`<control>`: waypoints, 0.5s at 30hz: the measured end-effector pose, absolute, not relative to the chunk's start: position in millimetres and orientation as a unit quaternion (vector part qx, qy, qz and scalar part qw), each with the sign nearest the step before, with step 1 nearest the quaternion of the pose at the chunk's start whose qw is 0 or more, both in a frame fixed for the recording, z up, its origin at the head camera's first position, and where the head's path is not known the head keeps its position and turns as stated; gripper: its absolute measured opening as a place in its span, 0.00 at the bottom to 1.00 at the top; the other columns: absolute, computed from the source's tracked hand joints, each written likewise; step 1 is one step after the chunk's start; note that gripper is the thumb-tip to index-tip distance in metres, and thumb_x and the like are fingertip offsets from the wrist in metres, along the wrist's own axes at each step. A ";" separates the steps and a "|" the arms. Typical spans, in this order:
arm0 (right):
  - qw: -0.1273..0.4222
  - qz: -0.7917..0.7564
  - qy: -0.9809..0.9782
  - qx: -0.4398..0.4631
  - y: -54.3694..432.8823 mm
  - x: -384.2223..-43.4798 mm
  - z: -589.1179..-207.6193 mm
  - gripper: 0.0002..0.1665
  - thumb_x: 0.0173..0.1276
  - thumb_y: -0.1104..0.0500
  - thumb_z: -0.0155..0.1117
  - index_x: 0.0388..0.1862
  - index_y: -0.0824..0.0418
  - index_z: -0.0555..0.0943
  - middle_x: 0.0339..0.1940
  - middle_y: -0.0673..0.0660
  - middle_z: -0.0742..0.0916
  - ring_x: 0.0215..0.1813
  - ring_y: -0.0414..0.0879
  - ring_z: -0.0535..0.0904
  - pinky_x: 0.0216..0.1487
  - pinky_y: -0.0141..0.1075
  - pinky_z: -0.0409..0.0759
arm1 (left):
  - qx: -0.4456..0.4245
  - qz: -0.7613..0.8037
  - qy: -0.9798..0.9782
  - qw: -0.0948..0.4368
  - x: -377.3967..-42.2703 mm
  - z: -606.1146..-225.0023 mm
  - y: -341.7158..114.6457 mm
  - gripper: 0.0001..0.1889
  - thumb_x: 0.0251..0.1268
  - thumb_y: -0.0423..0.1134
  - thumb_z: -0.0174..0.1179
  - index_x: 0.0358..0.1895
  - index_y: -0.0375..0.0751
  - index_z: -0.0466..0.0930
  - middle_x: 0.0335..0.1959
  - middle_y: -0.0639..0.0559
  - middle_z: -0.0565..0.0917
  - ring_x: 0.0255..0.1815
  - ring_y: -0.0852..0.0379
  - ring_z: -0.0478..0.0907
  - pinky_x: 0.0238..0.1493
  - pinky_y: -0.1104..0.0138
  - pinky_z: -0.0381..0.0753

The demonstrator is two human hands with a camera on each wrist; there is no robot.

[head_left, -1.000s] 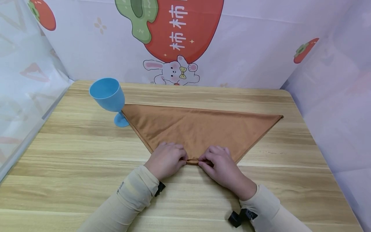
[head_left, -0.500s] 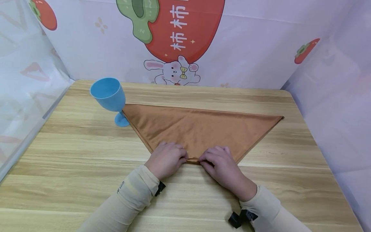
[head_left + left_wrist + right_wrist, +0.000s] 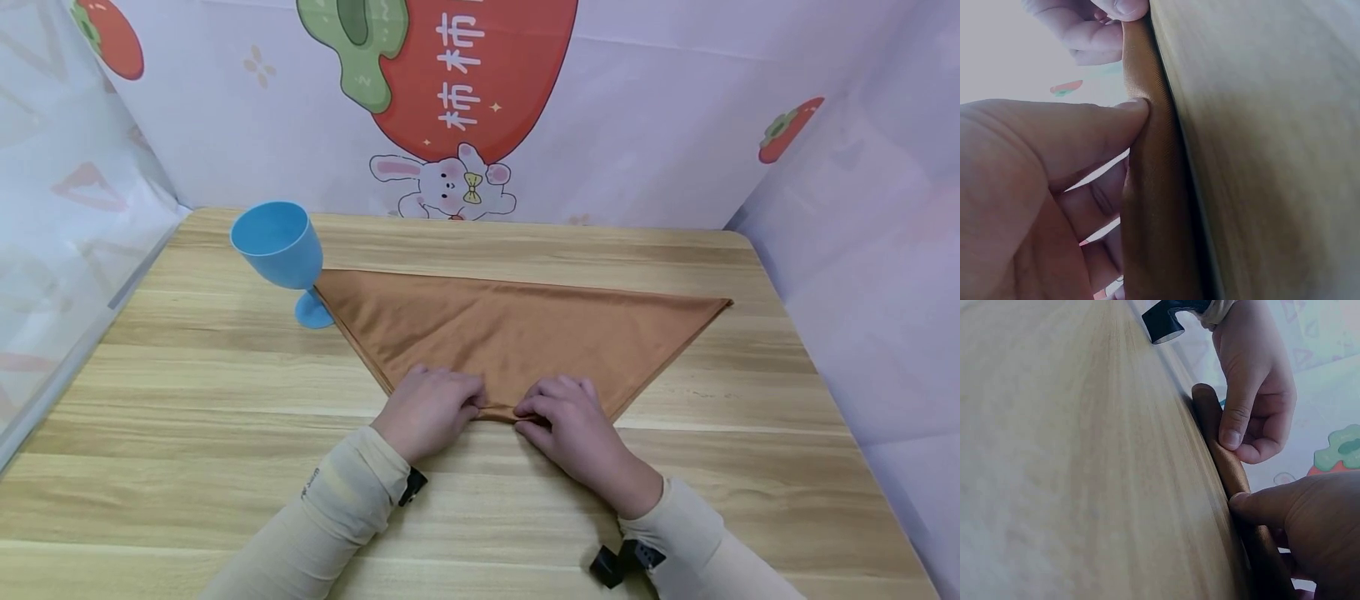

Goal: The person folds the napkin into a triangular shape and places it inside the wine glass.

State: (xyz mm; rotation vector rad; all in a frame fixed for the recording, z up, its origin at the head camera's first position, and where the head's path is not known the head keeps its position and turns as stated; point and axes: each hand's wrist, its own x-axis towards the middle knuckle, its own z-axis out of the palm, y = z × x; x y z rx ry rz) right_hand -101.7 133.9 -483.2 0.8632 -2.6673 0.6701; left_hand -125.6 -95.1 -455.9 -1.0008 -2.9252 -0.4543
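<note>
A brown cloth (image 3: 517, 342) lies folded on the table, its long straight edge at the back and its short edge rolled up at the front. My left hand (image 3: 431, 412) pinches the left part of that roll, thumb on the near side and fingers over the top. A short way to the right, my right hand (image 3: 573, 433) pinches the same roll. In the left wrist view the thumb presses into the rolled cloth (image 3: 1157, 150). Both thumbs show against the roll (image 3: 1229, 465) in the right wrist view. The cloth under the palms is hidden.
A blue goblet (image 3: 281, 250) stands upright at the cloth's far left corner, its foot beside the cloth edge. The wooden table (image 3: 187, 433) reaches a printed backdrop (image 3: 637, 133) at the back. A black wrist camera (image 3: 607, 567) hangs by the right sleeve.
The rolled front edge has turned slightly farther from me between the fingers. My left fingers have shifted a little; the right hand stays nearly where it was. The goblet has not moved.
</note>
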 end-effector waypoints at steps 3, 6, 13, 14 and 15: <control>0.127 0.229 -0.918 0.299 133.9 -102.1 -483.1 0.08 0.55 0.57 0.81 0.32 0.51 0.88 0.35 0.43 0.85 0.41 0.41 0.78 0.47 0.43 0.66 | -0.319 -0.142 -0.937 0.008 -125.8 -455.2 -95.3 0.06 0.62 0.42 0.69 0.32 0.57 0.81 0.32 0.65 0.84 0.33 0.59 0.80 0.35 0.61 0.69; 0.123 0.227 -0.919 0.298 133.6 -102.4 -483.1 0.07 0.57 0.57 0.80 0.33 0.51 0.88 0.35 0.43 0.85 0.41 0.41 0.78 0.48 0.44 0.66 | -0.318 -0.136 -0.938 0.005 -126.0 -454.7 -95.2 0.05 0.62 0.44 0.69 0.31 0.57 0.82 0.32 0.64 0.83 0.35 0.58 0.81 0.37 0.59 0.70; 0.112 0.229 -0.922 0.293 133.0 -102.1 -482.9 0.05 0.62 0.56 0.76 0.34 0.51 0.87 0.36 0.43 0.83 0.42 0.42 0.77 0.49 0.44 0.66 | -0.313 -0.128 -0.941 -0.017 -126.2 -453.3 -95.5 0.08 0.54 0.46 0.75 0.31 0.57 0.82 0.31 0.63 0.77 0.37 0.57 0.78 0.41 0.58 0.70; 0.110 0.230 -0.922 0.292 133.0 -102.0 -483.0 0.05 0.62 0.56 0.76 0.34 0.51 0.87 0.36 0.43 0.83 0.42 0.42 0.77 0.49 0.44 0.66 | -0.312 -0.127 -0.941 -0.016 -126.2 -453.2 -95.4 0.08 0.53 0.45 0.75 0.31 0.57 0.83 0.31 0.63 0.76 0.37 0.57 0.77 0.41 0.58 0.70; 0.109 0.231 -0.922 0.292 133.0 -101.8 -483.2 0.04 0.62 0.56 0.76 0.34 0.51 0.87 0.36 0.43 0.83 0.42 0.42 0.77 0.48 0.44 0.65 | -0.312 -0.127 -0.941 -0.015 -126.1 -453.1 -95.4 0.08 0.53 0.44 0.75 0.31 0.57 0.83 0.31 0.63 0.75 0.37 0.57 0.77 0.40 0.58 0.70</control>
